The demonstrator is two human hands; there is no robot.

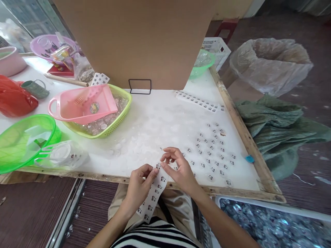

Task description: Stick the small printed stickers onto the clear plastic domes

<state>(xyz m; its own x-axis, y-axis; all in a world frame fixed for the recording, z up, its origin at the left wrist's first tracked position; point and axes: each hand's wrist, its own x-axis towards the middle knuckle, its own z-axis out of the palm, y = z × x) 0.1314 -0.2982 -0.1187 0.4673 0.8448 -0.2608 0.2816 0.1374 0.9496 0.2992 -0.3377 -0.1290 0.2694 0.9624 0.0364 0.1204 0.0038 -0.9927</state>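
Note:
My left hand point(141, 184) pinches a white strip of stickers point(153, 198) between thumb and fingers near its top end. Small black-and-white cartoon figures are printed on it in rows, and its lower end hangs over my lap. My right hand point(179, 168) is at the top end of the strip, thumb and fingers bent close together; whatever is between them is too small to make out. Right of my hands, many small clear discs with the same figures point(212, 169) lie scattered over the white tabletop point(155, 120). Plain clear discs point(117, 148) lie to the left.
A yellow-green basket point(126, 112) of clear pieces carries a pink scoop point(77, 110). A green basket point(55, 129) and clear cup point(62, 155) stand left. Cardboard point(139, 41) rises behind. More sticker strips point(198, 101) lie at back right. Wooden edging point(240, 127) borders the table.

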